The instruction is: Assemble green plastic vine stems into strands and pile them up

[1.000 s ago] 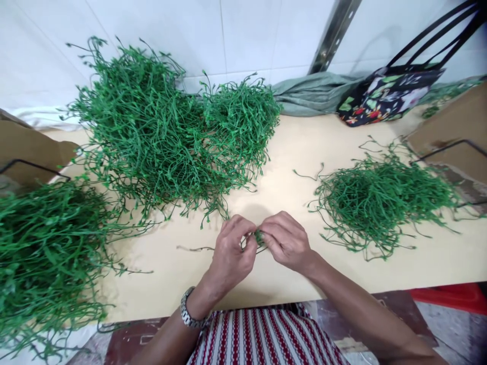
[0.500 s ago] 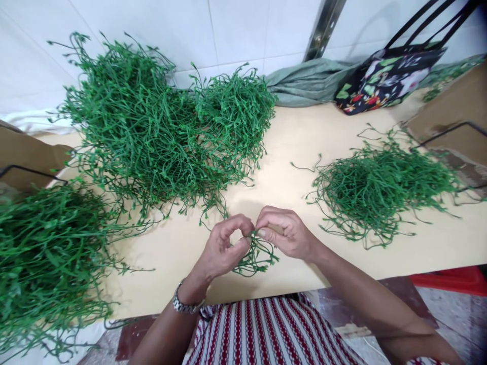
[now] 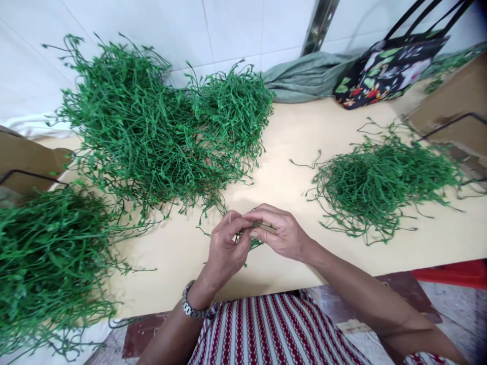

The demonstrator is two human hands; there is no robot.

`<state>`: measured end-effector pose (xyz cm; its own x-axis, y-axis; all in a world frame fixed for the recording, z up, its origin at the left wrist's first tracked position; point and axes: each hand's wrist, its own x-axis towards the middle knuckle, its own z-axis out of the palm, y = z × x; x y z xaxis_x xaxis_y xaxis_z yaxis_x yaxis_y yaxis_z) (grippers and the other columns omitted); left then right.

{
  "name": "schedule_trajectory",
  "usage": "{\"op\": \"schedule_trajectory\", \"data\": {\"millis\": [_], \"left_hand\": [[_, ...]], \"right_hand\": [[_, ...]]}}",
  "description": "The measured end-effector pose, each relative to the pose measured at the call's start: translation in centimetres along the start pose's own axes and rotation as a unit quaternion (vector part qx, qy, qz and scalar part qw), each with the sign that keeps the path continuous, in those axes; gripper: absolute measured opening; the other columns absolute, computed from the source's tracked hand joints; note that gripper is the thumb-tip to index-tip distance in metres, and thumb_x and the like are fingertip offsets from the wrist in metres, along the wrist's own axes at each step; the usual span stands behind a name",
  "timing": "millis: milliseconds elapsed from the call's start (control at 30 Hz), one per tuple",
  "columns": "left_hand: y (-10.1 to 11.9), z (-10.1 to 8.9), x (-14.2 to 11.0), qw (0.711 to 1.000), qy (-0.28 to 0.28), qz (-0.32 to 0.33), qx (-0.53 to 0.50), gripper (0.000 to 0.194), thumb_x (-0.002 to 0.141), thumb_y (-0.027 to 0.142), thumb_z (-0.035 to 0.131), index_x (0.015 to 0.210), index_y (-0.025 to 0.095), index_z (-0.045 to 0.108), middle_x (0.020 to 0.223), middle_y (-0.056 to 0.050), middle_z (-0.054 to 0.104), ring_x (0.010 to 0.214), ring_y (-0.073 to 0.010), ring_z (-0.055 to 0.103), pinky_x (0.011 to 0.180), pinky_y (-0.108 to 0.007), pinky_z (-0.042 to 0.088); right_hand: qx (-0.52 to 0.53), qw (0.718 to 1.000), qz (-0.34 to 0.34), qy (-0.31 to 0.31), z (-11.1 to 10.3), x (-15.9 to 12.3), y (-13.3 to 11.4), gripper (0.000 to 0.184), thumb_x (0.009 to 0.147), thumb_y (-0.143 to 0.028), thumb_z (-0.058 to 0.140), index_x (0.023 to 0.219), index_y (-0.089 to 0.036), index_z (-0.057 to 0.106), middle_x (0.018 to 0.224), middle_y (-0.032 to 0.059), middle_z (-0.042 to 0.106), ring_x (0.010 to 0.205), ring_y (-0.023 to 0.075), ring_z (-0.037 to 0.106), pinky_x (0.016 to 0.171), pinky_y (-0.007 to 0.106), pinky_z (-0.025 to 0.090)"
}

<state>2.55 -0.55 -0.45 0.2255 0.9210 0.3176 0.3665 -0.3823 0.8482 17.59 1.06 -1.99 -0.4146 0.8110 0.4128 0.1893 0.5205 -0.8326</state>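
Close to the table's near edge, my left hand (image 3: 228,247) and my right hand (image 3: 283,234) meet fingertip to fingertip. Pinched between them is a small bunch of thin green artificial plant stems (image 3: 256,243) with budded tips, mostly covered by the fingers. The left fingers are curled round its left side; the right thumb and forefinger grip it from the right. A large heap of the same stems (image 3: 152,137) lies beyond the hands to the left. A smaller heap (image 3: 376,187) lies to the right, apart from my right hand.
Another pile of green stems (image 3: 45,258) spreads over the table's left end. Cardboard boxes with black wire stand at the left (image 3: 30,157) and right (image 3: 452,101). By the tiled wall lie a grey-green cloth (image 3: 308,78) and a floral bag (image 3: 391,71). Something red (image 3: 456,274) shows below the table's edge.
My left fingers have closed in from a round pinch, and the two hands overlap more. The bunch, which hung spread below the fingers, is now mostly hidden. The view has shifted slightly.
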Motion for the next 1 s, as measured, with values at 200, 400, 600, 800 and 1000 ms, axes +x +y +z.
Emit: {"op": "schedule_trajectory", "data": {"millis": [200, 400, 600, 800, 1000], "left_hand": [[0.1, -0.5, -0.1, 0.998, -0.034, -0.050, -0.022, 0.017, 0.074, 0.005, 0.050, 0.072, 0.015, 0.063, 0.069, -0.001, 0.054, 0.067, -0.0116, 0.052, 0.062, -0.023, 0.042], [0.0, -0.1, -0.3, 0.997, -0.012, -0.068, 0.020, 0.016, 0.073, 0.006, 0.050, 0.072, 0.016, 0.062, 0.067, 0.000, 0.056, 0.065, -0.0115, 0.053, 0.061, -0.024, 0.042], [0.3, 0.1, -0.7, 0.994, -0.031, -0.035, 0.101, 0.014, 0.075, 0.005, 0.047, 0.073, 0.016, 0.055, 0.069, -0.001, 0.051, 0.071, -0.0141, 0.050, 0.066, -0.027, 0.041], [0.5, -0.5, -0.7, 0.991, -0.076, -0.037, 0.106, 0.011, 0.079, 0.009, 0.044, 0.077, 0.017, 0.051, 0.078, -0.003, 0.048, 0.078, -0.0162, 0.048, 0.071, -0.030, 0.040], [0.7, -0.8, -0.4, 0.988, -0.118, -0.028, 0.093, 0.011, 0.078, 0.009, 0.043, 0.075, 0.018, 0.048, 0.081, -0.004, 0.053, 0.081, -0.0171, 0.050, 0.077, -0.032, 0.039]], "right_hand": [[-0.156, 0.979, -0.132, 0.000, -0.4, -0.6, 0.9, 0.020, 0.086, -0.013, 0.047, 0.104, -0.010, 0.056, 0.078, 0.0078, 0.060, 0.074, 0.0151, 0.056, 0.065, 0.027, 0.050], [-0.279, 0.950, -0.143, 0.009, -0.4, -0.8, 0.7, 0.014, 0.084, -0.010, 0.047, 0.091, -0.010, 0.059, 0.070, 0.0062, 0.057, 0.068, 0.0155, 0.053, 0.064, 0.028, 0.047], [-0.261, 0.963, -0.052, -0.042, 0.0, -0.8, 0.2, 0.015, 0.080, -0.010, 0.043, 0.075, -0.012, 0.057, 0.073, 0.0081, 0.056, 0.071, 0.0172, 0.051, 0.065, 0.030, 0.044], [0.059, 0.982, 0.179, -0.028, 0.1, -0.7, -0.6, 0.011, 0.071, -0.010, 0.048, 0.078, -0.016, 0.053, 0.073, 0.0002, 0.054, 0.066, 0.0101, 0.050, 0.061, 0.022, 0.041], [0.182, 0.946, 0.263, -0.053, 0.3, -0.9, -0.5, 0.008, 0.067, -0.013, 0.049, 0.074, -0.017, 0.048, 0.064, -0.0040, 0.046, 0.057, 0.0070, 0.042, 0.051, 0.018, 0.033]]}}
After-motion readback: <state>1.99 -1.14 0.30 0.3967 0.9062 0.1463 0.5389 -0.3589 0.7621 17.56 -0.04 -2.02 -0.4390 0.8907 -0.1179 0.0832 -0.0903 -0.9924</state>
